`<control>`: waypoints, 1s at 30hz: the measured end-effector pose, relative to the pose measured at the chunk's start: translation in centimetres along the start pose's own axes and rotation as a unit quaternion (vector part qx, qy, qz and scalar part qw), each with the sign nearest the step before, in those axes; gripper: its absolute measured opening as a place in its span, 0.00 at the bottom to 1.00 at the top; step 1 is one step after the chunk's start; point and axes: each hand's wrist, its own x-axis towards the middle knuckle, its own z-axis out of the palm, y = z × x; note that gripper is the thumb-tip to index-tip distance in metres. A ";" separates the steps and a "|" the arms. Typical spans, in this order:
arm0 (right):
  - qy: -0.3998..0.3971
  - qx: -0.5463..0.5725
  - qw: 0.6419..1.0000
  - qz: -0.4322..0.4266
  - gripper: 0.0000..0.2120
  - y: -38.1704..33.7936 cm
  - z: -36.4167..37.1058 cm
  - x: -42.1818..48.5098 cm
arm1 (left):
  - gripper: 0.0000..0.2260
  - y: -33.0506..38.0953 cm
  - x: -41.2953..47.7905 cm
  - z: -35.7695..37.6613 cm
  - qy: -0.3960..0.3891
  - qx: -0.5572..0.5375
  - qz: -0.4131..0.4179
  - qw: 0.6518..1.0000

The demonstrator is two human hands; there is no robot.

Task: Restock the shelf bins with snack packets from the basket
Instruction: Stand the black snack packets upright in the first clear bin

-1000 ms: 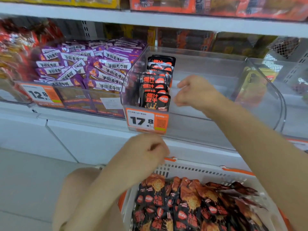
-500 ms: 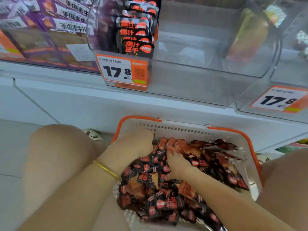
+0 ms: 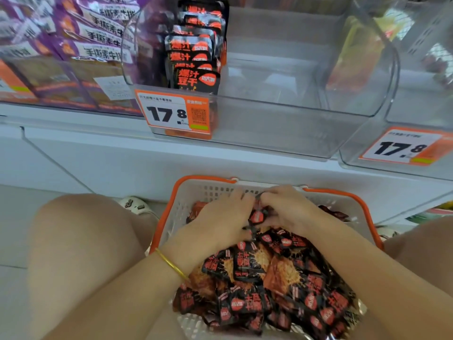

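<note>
The snack packets [image 3: 257, 273], black and red, lie in a loose heap that fills the near and middle part of the basket [image 3: 169, 209], low in the centre of the frame. One packet [image 3: 257, 216] is lifted at the far end of the heap, caught between your two hands.

Your right grip [image 3: 288, 211] is closed on that packet: the fingers curl in from the right and pinch its edge, knuckles up, the forearm running down to the lower right corner. Your left grip [image 3: 220, 218] lies palm down just left of it, fingers curled over towards the right one so that the fingertips of both nearly meet above the packet. Whether the left one actually holds the packet or only covers it, you cannot tell from here. A thin gold bracelet [image 3: 171, 265] sits on the left wrist.

The basket is white with an orange rim and stands on the floor between your knees, the left knee [image 3: 81, 229] filling the lower left.

Above it, across the middle of the frame, a clear bin [image 3: 282, 133] stands on the shelf. A row of matching packets [image 3: 193, 60] stands upright along its left side. An orange price tag [image 3: 175, 114] reading 17.8 hangs on its front. Purple packets [image 3: 98, 33] fill the bin in the upper left.
</note>
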 end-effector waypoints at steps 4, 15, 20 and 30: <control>-0.023 -0.003 0.998 -0.052 0.27 -1.6 -1.4 -2.5 | 0.08 -1.6 -1.2 -4.4 0.119 -0.143 -0.044 0.982; 0.077 -0.048 0.923 -0.374 0.14 -19.1 0.1 -5.3 | 0.09 -5.6 -3.0 -15.0 0.529 -0.289 -0.057 0.796; 0.072 -0.224 0.932 -0.275 0.15 -21.0 3.1 2.3 | 0.12 -8.0 -1.3 -13.5 0.521 -0.121 -0.102 0.839; 0.101 -0.583 0.761 -0.266 0.14 -21.2 5.3 2.8 | 0.12 -6.5 -3.2 -11.1 0.579 -0.139 -0.065 0.800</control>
